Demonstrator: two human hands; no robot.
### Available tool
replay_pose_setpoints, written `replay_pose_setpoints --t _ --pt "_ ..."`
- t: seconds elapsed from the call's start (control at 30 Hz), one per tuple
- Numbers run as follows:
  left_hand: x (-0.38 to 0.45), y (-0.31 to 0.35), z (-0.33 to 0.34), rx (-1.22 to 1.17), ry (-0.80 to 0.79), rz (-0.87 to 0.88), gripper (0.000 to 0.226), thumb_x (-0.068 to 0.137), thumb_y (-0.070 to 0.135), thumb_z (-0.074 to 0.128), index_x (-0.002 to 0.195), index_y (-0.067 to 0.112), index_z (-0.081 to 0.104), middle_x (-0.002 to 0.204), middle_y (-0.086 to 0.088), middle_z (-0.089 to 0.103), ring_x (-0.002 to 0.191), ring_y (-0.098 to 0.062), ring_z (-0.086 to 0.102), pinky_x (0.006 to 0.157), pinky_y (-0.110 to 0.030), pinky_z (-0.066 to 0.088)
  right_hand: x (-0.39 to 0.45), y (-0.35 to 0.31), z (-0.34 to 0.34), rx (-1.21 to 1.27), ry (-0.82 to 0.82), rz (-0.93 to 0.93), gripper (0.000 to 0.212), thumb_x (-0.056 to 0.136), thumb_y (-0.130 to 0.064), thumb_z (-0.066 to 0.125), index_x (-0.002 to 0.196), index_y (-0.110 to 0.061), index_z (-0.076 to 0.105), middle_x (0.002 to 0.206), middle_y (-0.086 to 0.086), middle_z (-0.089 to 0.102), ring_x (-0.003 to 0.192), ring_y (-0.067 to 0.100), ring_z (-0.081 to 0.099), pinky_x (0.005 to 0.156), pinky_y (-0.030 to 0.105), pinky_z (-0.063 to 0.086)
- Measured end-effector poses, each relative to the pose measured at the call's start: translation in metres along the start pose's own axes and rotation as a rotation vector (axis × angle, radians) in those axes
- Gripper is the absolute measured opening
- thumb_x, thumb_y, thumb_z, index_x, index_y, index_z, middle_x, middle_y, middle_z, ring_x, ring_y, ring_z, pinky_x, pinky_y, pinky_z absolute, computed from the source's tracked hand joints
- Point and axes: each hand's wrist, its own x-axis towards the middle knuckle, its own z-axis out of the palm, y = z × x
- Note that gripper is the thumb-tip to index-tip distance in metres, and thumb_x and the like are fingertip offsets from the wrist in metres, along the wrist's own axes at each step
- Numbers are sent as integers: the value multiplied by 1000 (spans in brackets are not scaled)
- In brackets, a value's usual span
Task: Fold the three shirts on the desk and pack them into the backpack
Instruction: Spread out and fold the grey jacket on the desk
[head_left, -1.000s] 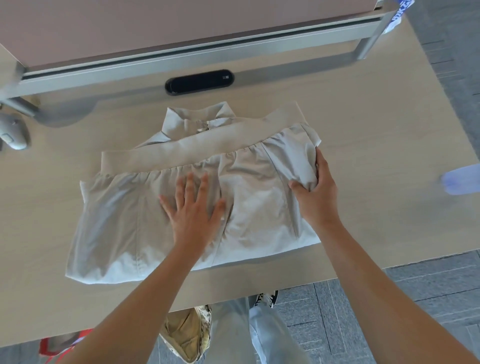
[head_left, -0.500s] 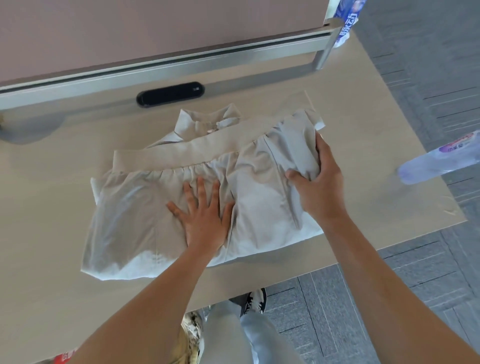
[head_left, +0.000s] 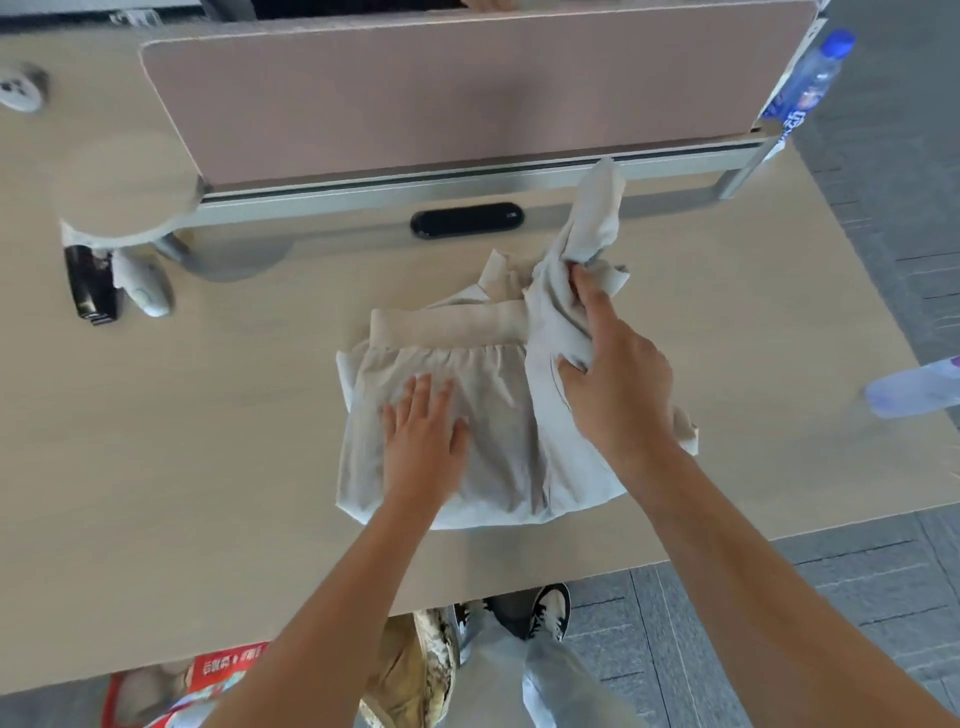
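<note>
A beige shirt (head_left: 498, 410) lies partly folded on the wooden desk (head_left: 208, 447), its ribbed hem band across the top. My left hand (head_left: 423, 441) presses flat on the middle of it with straight fingers. My right hand (head_left: 613, 374) grips the shirt's right side and has lifted it off the desk, so a flap of cloth stands up toward the partition. Under the desk edge a tan bag (head_left: 415, 670) shows by my feet; I cannot tell if it is the backpack.
A pink partition (head_left: 467, 88) on a metal rail closes the back of the desk. A black cable slot (head_left: 466, 221) sits behind the shirt. A mouse (head_left: 148, 291) and a black object (head_left: 91, 283) lie far left. Water bottles stand at far right (head_left: 815, 78) and at the right edge (head_left: 914, 387).
My right hand has raised the shirt's right side off the desk and carried it leftward over the rest. The left hand still presses the middle. The camera has tilted up.
</note>
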Motion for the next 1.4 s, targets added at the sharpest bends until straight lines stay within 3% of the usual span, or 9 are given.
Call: replay_pose_setpoints --t 0.17,0.33,0.5,0.63,0.7,0.8,0.97,1.23,1.4 --pt "-31 -51 -41 -109 142 -170 56 102 24 55 156 13 41 165 -17 32 156 -34 21 126 -52 19 -27 -66 46 -81 -147 -115 88 96 -19 63 165 -40 12 114 0 65 93 28 65 68 36 45" --pt "-47 -84 -67 -244 269 -320 51 106 24 50 154 12 43 163 -17 35 154 -33 24 124 -52 24 -39 -93 89 247 -593 -67 85 96 -33 71 165 -28 22 149 1 55 136 22 53 107 30 42" --pt "-42 -63 -78 -355 343 -315 49 108 27 46 153 10 43 160 -17 39 150 -33 30 122 -48 27 -41 -27 92 131 -350 64 62 103 -40 57 159 -24 36 162 0 40 149 22 36 116 41 35" --pt "-28 -15 -70 -327 264 -213 57 105 42 38 157 20 38 163 -10 35 148 -30 32 120 -51 29 -59 14 126 17 -444 -47 71 103 -50 54 164 -27 25 175 5 10 161 22 4 130 43 10" --pt "-23 7 -54 -222 122 -232 58 107 47 34 161 26 31 170 -6 20 155 -28 19 124 -58 16 -67 19 140 79 -509 -78 72 102 -57 44 165 -28 23 176 3 2 162 19 -6 131 48 0" --pt "-18 17 -26 -149 -13 -302 58 108 48 25 164 33 19 174 -4 7 160 -23 -1 123 -66 0 -63 28 142 206 -512 -112 65 105 -49 46 163 -26 30 175 -2 9 161 14 2 131 46 10" --pt "-20 -4 14 90 37 -255 58 108 46 20 164 31 23 175 -1 4 160 -27 -3 122 -66 -3 -32 58 134 101 -306 -232 54 108 -38 48 157 -17 43 170 1 30 157 20 25 126 46 28" --pt "-22 -33 45 170 135 -233 61 106 50 20 164 32 23 175 2 2 161 -25 1 125 -66 6 37 43 168 -91 -270 -542 68 106 -45 44 166 -22 22 176 4 7 162 19 -1 132 45 4" --pt "-28 -55 57 133 203 -195 61 107 50 20 166 31 18 175 5 -3 161 -19 -5 126 -62 11 41 40 208 -224 -346 -587 72 106 -60 23 168 -24 10 176 3 -2 162 18 -7 131 48 -2"
